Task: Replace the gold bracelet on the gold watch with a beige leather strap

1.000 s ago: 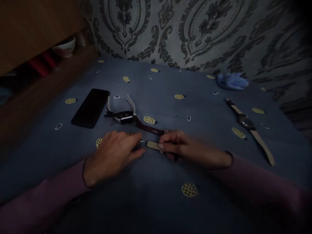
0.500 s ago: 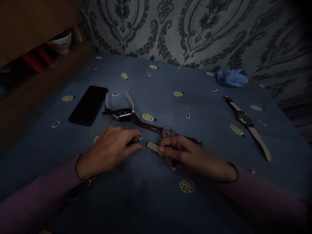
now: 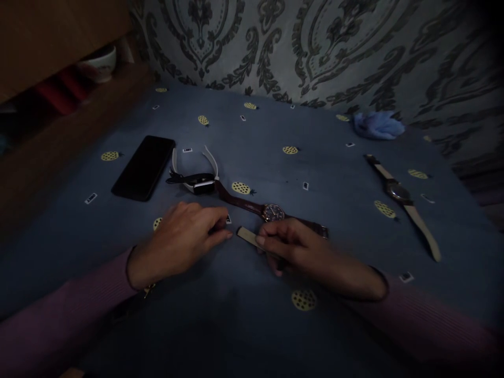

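Note:
My right hand (image 3: 293,242) is closed on a watch strap (image 3: 247,235), pinched between thumb and fingers. The strap's pale beige underside faces up and its free end points left; the rest is hidden in the hand. Just left of that end hovers my left hand (image 3: 183,239), thumb and forefinger apart, with nothing visible between them. A watch with a dark face (image 3: 273,212) and brown leather strap lies right behind my right hand, which partly covers it. Farther left, a white-strapped smartwatch (image 3: 203,186) rests on its side, with a dark strap (image 3: 191,179) lying across it.
A black phone (image 3: 144,168) lies at the left. Another watch with a beige-lined strap (image 3: 399,192) lies at the right. A crumpled blue cloth (image 3: 378,125) sits near the wall. Along the left stands a wooden shelf with a bowl (image 3: 100,64). Something gold-coloured (image 3: 148,290) shows beneath my left wrist.
The view has shifted very slightly. Both hands keep nearly the same pose, and the strap stays in my right hand.

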